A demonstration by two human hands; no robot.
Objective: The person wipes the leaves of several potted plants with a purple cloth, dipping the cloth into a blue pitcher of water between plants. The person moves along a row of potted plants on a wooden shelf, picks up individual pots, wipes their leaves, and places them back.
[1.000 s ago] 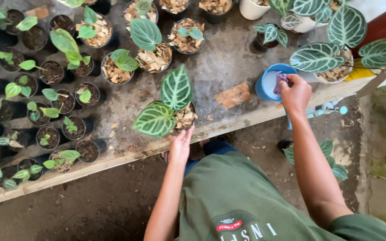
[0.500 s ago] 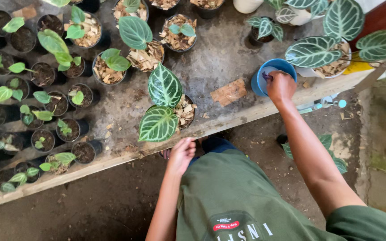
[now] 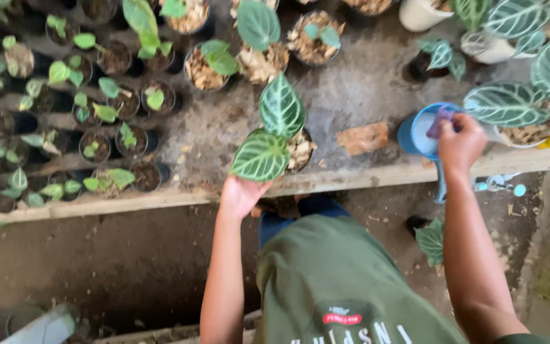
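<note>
A small potted plant (image 3: 297, 150) with two large dark green, white-veined leaves stands near the front edge of a dirty bench (image 3: 364, 95). My left hand (image 3: 240, 194) is under the lower leaf (image 3: 261, 155), palm up, fingers apart and touching it. My right hand (image 3: 459, 143) is over a blue bowl (image 3: 415, 134) at the bench's right front, fingers closed on a purple cloth (image 3: 439, 121) inside it.
Many small black pots with seedlings (image 3: 97, 137) fill the bench's left side. Larger pots with veined leaves (image 3: 510, 102) crowd the right back. A brown brick fragment (image 3: 364, 138) lies between plant and bowl. Bare earth floor is below.
My left hand rose from the bench edge up under the plant's lower leaf. My right hand stayed at the blue bowl. The view shifted so the bench sits a bit lower.
</note>
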